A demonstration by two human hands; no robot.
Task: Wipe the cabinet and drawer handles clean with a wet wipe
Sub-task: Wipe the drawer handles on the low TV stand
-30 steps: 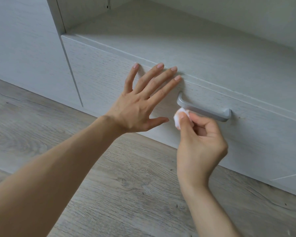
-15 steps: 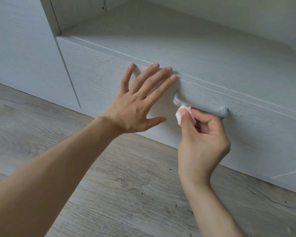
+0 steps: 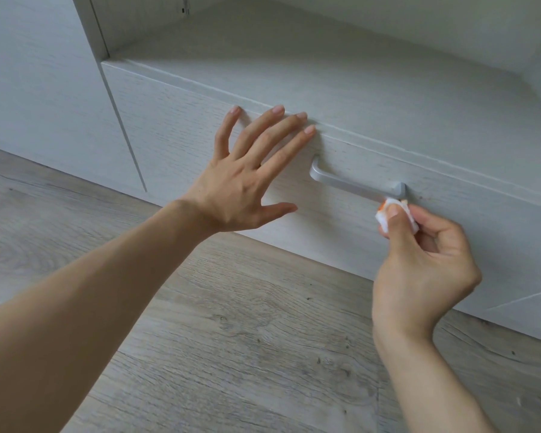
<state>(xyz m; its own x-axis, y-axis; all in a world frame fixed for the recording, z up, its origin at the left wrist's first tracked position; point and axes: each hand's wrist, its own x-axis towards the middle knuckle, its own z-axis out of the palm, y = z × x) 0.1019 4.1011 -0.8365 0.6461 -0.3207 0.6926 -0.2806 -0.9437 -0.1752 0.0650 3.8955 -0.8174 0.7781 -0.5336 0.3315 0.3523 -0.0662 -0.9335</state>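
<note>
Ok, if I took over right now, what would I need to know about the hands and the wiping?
Left hand: open, straight fingers pressing on the drawer front, to the left of the drawer handle.
Right hand: pinches the folded wet wipe at the handle's right end, just under its post.
Done: over the last second the wipe slid along the bar from its left end to its right end.
Left: finish this right end, then do any other handles. None show in this view, so I cannot tell whether they are clean.
</note>
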